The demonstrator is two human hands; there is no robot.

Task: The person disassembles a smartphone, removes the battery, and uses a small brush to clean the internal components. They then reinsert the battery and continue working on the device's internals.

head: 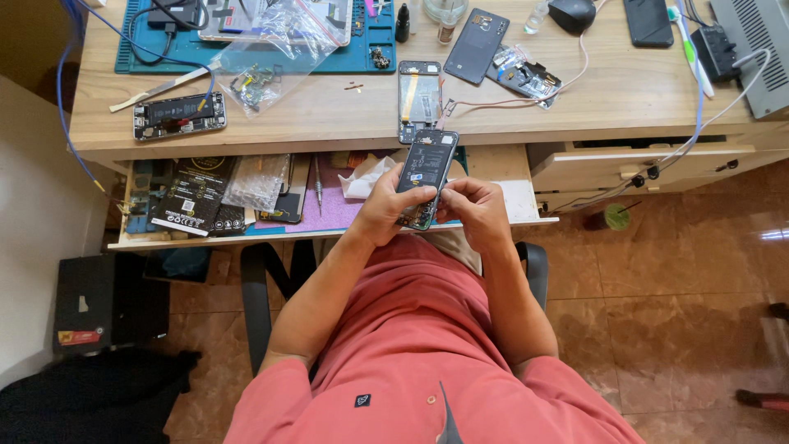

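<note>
Nearest, a person in a red shirt sits on a dark chair [255,288] over a brown tiled floor, both hands raised above an open drawer [329,226]. The left hand [385,210] grasps an opened phone [426,174] by its lower left side, thumb across its inner face; the right hand [477,212] pinches the phone's lower right edge with bent fingers. The phone is tilted, inner parts up, held in the air just in front of the desk's near edge. In the drawer below lie a black flat package [191,197] with a small pale label near its lower end, a clear bag [256,182] beside it, a dark flat device [289,193], a screwdriver [318,182] on a purple mat [333,205], and crumpled white tissue [363,177]. A second drawer [641,164] to the right stands slightly open, cables hanging across its front. On the desk [329,107], near its front edge, a second opened phone [179,115] lies at the left and a bare phone frame [420,100] at the middle. Farther back, a clear plastic bag [279,49] holding small parts rests partly on a teal mat [164,53] at the far left. A dark back cover [477,45], a small black bottle [402,23], a mouse [572,13] and a black phone [648,20] sit along the far edge, with a grey box [760,49] at the far right corner.
</note>
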